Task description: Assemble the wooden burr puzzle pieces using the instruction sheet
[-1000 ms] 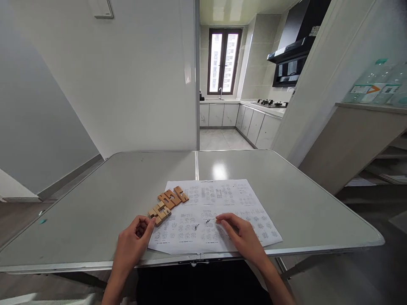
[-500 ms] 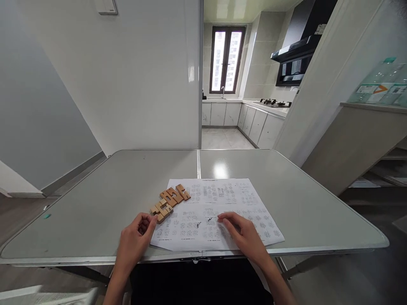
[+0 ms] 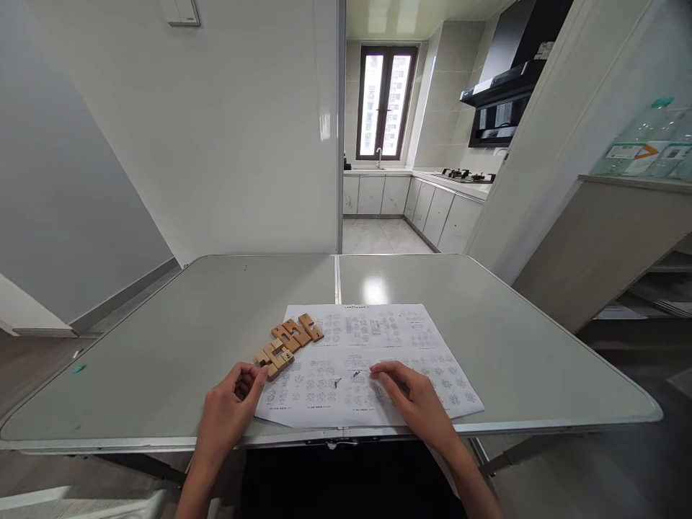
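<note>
On the table's near side lies a printed diagram sheet (image 3: 378, 417), and several wooden puzzle pieces rest on and beside its left part. The lighter, notched pieces (image 3: 275, 357) sit close together, one marked with a figure; beyond them are flat brown pieces with cut-outs (image 3: 294, 333). My left hand (image 3: 230, 404) rests beside the lighter pieces, fingers loosely bent, a gap inside, its tips at the nearest piece; touching seems likely. My right hand (image 3: 414, 400) lies on the sheet, fingers bent, thumb apart, nothing in it. Two small dark metal pieces (image 3: 338, 383) lie on the sheet between my hands.
The grey folding table (image 3: 519, 360) has a centre seam and a metal latch (image 3: 332, 445) at its near edge. A small green scrap (image 3: 79, 369) lies far left. Plastic bottles (image 3: 643, 151) stand on a shelf unit at right. A kitchen opens beyond the doorway.
</note>
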A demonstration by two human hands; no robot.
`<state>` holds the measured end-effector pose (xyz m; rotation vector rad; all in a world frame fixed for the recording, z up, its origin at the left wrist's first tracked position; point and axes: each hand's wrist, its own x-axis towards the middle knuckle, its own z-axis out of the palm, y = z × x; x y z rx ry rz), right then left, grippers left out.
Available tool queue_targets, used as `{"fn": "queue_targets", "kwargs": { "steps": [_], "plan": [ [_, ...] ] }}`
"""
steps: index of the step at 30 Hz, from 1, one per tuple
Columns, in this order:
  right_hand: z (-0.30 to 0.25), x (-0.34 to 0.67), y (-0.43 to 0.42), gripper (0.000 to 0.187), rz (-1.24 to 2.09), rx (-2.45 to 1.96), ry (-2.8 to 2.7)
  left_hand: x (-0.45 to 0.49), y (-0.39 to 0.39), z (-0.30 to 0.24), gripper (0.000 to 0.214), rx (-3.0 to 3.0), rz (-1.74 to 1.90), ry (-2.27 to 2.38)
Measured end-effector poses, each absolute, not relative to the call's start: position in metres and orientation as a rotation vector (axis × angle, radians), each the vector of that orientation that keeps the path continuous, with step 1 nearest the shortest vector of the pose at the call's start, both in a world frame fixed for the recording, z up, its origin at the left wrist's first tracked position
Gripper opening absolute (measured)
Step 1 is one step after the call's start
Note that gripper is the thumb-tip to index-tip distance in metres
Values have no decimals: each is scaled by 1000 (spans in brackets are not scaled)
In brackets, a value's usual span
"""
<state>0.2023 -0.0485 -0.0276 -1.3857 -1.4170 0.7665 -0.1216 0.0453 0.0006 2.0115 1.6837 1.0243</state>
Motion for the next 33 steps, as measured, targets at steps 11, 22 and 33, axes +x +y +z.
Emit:
{"fn": "queue_targets", "kwargs": {
  "steps": [11,22,33],
  "plan": [
    [-28,203,-49,36,757,-1389,-1412,-123,44,1,38,2034,1001,1687],
    [-30,203,-49,34,771,-1406,-1419,-126,46,-6,34,2027,991,1687],
    [-30,203,-49,32,777,-1397,-1419,-126,46,-8,32,2019,989,1666]
  ]
}}
